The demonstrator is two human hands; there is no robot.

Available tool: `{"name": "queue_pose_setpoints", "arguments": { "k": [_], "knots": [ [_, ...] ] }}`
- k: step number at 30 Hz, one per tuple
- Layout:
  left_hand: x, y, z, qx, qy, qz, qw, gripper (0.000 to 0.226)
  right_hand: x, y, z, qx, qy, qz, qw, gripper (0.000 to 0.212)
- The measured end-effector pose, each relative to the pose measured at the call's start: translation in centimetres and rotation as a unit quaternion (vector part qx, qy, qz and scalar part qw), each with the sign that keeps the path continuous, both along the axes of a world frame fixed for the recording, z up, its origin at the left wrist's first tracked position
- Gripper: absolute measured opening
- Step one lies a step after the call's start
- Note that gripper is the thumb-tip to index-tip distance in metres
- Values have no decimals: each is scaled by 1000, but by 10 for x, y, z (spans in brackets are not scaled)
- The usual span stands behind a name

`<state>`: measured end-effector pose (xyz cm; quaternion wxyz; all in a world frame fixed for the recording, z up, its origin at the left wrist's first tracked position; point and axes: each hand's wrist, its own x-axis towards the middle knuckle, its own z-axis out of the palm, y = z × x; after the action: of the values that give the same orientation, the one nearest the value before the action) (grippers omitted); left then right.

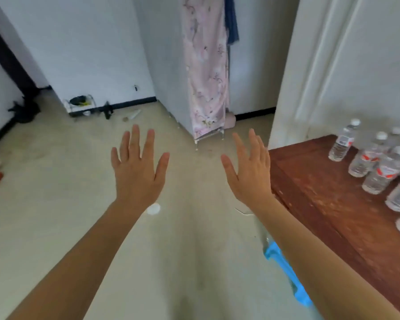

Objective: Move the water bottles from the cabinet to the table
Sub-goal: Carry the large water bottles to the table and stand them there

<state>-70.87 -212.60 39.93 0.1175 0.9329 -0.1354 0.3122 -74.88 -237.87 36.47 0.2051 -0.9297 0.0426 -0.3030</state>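
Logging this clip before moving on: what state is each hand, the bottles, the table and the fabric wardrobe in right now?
left hand: open, fingers spread, holding nothing
right hand: open, fingers spread, holding nothing
water bottles: capped, upright, clustered on the table's far right side
wooden table: bare on its near-left part, surface worn
fabric wardrobe: floral cover hanging down, inside hidden
blue stool: on the floor beside the table, partly hidden by the right forearm

The head camera (the only view) looks forward and down over the floor (56,192), table (333,204) at right
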Motion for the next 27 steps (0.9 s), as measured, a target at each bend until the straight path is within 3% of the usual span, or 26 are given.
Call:
{"name": "queue_pose_setpoints", "arguments": {
  "k": [6, 12, 19, 27],
  "knots": [
    [44, 171, 18, 2, -12, 108, 994, 65, 106, 165, 34, -91, -71, 120, 986, 61],
    [98, 325, 35, 29, -17, 193, 981, 66, 208, 331, 56, -113, -118, 188, 968, 60],
    [148, 450, 29, 30, -13, 289, 957, 65, 301, 477, 48, -105, -142, 270, 947, 62],
    [255, 594, 13, 29, 28, 419, 907, 68, 470, 660, 16, -62, -132, 386, 911, 63]
  ]
}}
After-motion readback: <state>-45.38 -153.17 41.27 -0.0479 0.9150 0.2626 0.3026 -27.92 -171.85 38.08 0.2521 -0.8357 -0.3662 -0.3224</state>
